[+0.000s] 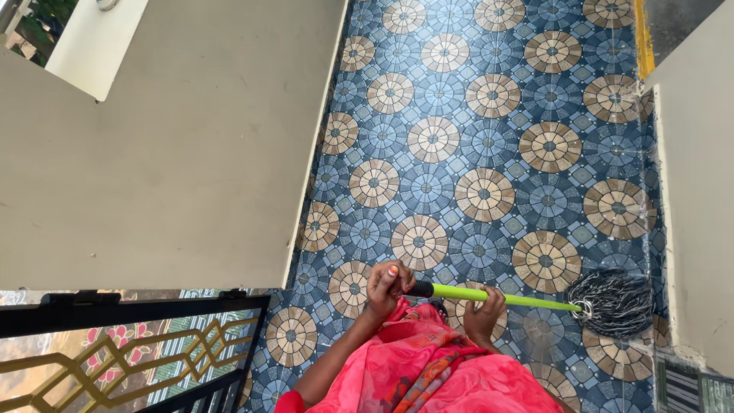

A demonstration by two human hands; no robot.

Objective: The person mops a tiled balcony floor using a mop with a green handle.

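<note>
Tiled floor [489,138] (blue/tan circles), cream walls [153,168]; both hands' grip [386,287] [483,312] closed on green mop handle [489,295].

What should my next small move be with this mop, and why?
Probably draw the mop head back toward you across the patterned tile floor. Its grey strands lie close by the pale wall, so there is little room beyond, and both the left hand and right hand already hold the green handle.

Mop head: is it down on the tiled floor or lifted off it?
Down, it appears: the grey mop head lies spread on the patterned tiled floor beside the wall, the green handle running low towards it.
</note>
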